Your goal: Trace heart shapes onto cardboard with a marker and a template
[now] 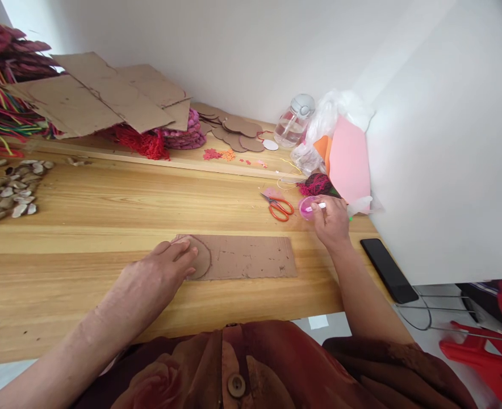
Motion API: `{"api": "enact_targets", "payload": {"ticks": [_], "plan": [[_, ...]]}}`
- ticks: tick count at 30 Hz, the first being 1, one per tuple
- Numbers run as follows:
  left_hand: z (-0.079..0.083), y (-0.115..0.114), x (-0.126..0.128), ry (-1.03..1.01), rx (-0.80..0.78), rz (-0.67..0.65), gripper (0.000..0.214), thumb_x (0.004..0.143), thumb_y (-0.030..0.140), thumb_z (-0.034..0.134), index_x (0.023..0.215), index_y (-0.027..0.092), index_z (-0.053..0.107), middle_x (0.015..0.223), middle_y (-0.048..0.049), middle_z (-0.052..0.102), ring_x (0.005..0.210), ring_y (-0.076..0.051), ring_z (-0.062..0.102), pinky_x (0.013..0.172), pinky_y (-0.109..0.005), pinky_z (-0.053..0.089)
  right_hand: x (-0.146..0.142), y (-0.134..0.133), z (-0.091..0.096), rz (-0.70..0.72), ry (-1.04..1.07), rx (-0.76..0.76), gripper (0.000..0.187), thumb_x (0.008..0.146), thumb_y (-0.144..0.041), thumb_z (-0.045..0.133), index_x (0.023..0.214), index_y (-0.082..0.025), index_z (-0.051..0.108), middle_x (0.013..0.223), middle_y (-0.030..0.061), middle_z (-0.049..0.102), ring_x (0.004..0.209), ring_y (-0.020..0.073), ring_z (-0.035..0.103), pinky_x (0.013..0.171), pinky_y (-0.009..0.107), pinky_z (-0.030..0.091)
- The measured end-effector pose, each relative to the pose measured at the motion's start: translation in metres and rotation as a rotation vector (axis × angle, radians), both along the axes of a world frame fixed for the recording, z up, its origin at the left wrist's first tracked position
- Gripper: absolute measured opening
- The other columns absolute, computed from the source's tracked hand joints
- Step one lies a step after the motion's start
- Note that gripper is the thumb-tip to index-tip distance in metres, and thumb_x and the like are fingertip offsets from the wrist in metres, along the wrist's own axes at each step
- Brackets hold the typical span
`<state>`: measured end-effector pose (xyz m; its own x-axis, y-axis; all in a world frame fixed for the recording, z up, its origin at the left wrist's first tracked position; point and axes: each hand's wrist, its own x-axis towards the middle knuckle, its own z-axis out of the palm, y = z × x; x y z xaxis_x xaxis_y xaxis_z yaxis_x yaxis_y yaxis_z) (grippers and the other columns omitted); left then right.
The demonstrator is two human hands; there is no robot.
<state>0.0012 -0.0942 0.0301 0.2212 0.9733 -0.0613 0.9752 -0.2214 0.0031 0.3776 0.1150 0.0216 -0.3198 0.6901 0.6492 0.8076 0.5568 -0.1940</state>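
Note:
My left hand (161, 268) lies with its fingers stretched out, pressing on a round cardboard disc (200, 262). The disc sits at the left end of a brown cardboard strip (251, 258), and a dark curved line runs along its edge. My right hand (334, 222) pinches a slim white stick (321, 205); its lower end is in or over a small round purple-pink dish (305, 215). Whether the stick is a brush or a pen I cannot tell. Orange-handled scissors (280, 210) lie left of the dish.
Behind is a raised ledge (234, 166) with cardboard discs (242, 126), a water bottle (294, 122) and cardboard sheets (106, 94). Shells (10, 193) lie at left. A pink sheet (350, 162) leans at right, near dark red yarn (316, 184) and a phone (388, 270).

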Motion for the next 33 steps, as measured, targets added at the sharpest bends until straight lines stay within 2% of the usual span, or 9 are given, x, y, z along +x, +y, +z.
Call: {"api": "enact_targets", "payload": {"ticks": [14, 19, 22, 26, 29, 33], "plan": [[0.0, 0.0, 0.002, 0.0, -0.004, 0.022, 0.028, 0.101, 0.019, 0.057, 0.125, 0.017, 0.071, 0.144, -0.0122, 0.066, 0.127, -0.033, 0.065, 0.096, -0.047, 0.063, 0.003, 0.01, -0.006, -0.026, 0.032, 0.005, 0.019, 0.098, -0.036, 0.051, 0.094, -0.023, 0.064, 0.108, 0.0141, 0.076, 0.105, 0.0309, 0.066, 0.098, 0.049, 0.047], [-0.004, -0.001, 0.0, 0.007, 0.029, 0.005, 0.028, 0.102, 0.02, 0.056, 0.127, 0.018, 0.069, 0.145, -0.0128, 0.065, 0.127, -0.033, 0.065, 0.09, -0.043, 0.064, 0.0, 0.011, -0.006, -0.048, 0.034, -0.007, 0.023, 0.099, -0.04, 0.051, 0.096, -0.023, 0.065, 0.108, 0.0142, 0.076, 0.104, 0.0304, 0.066, 0.096, 0.048, 0.049], [-0.004, -0.001, -0.002, 0.001, 0.035, -0.002, 0.027, 0.101, 0.016, 0.056, 0.124, 0.019, 0.069, 0.142, -0.0113, 0.066, 0.125, -0.032, 0.065, 0.087, -0.041, 0.064, 0.0, 0.012, -0.002, -0.055, 0.028, -0.016, 0.024, 0.098, -0.041, 0.051, 0.094, -0.023, 0.065, 0.104, 0.0147, 0.076, 0.1, 0.0304, 0.066, 0.094, 0.048, 0.049], [0.002, 0.002, -0.005, -0.025, 0.013, -0.039, 0.031, 0.099, 0.009, 0.053, 0.122, 0.022, 0.068, 0.138, -0.0078, 0.067, 0.118, -0.027, 0.065, 0.086, -0.037, 0.062, 0.003, 0.026, 0.011, -0.069, 0.029, -0.061, 0.025, 0.094, -0.044, 0.055, 0.093, -0.022, 0.067, 0.1, 0.0162, 0.074, 0.098, 0.0315, 0.064, 0.091, 0.048, 0.047], [0.007, 0.004, -0.005, -0.029, -0.022, -0.035, 0.025, 0.1, 0.011, 0.054, 0.119, 0.021, 0.068, 0.134, -0.0078, 0.068, 0.113, -0.026, 0.065, 0.088, -0.038, 0.062, 0.005, 0.045, 0.023, -0.175, -0.026, -0.115, 0.029, 0.091, -0.049, 0.063, 0.083, -0.022, 0.069, 0.083, 0.0153, 0.069, 0.084, 0.0293, 0.06, 0.077, 0.044, 0.042], [0.01, 0.003, 0.001, -0.006, -0.031, -0.014, 0.025, 0.099, 0.01, 0.057, 0.119, 0.019, 0.067, 0.135, -0.0089, 0.066, 0.116, -0.026, 0.064, 0.089, -0.037, 0.063, 0.001, 0.06, 0.038, -0.177, -0.019, -0.185, 0.033, 0.091, -0.05, 0.068, 0.069, -0.026, 0.064, 0.058, 0.0044, 0.051, 0.061, 0.0217, 0.045, 0.066, 0.041, 0.033]]}}
